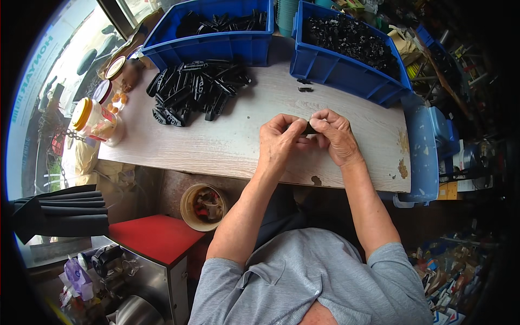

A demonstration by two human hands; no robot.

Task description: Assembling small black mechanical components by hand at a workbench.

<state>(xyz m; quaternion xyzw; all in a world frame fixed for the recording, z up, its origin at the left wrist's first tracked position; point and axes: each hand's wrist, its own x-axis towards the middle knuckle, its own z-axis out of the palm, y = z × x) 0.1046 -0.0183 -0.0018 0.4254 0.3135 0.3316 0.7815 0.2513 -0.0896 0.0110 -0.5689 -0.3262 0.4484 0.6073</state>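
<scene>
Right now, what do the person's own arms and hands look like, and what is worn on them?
Both forearms are bare, entering from the lower edge. The left hand and right hand wear no gloves; no rings, watch or bracelets are visible. Short grey sleeves of a collared shirt end near the elbows. The fingers carry nothing either.

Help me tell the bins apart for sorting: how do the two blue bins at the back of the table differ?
The left blue bin holds long, flat black parts lying loosely; the right blue bin is heaped with small, knobbly black parts. The left one sits squarer to the table edge; the right one is angled. Both are open blue plastic crates.
</scene>
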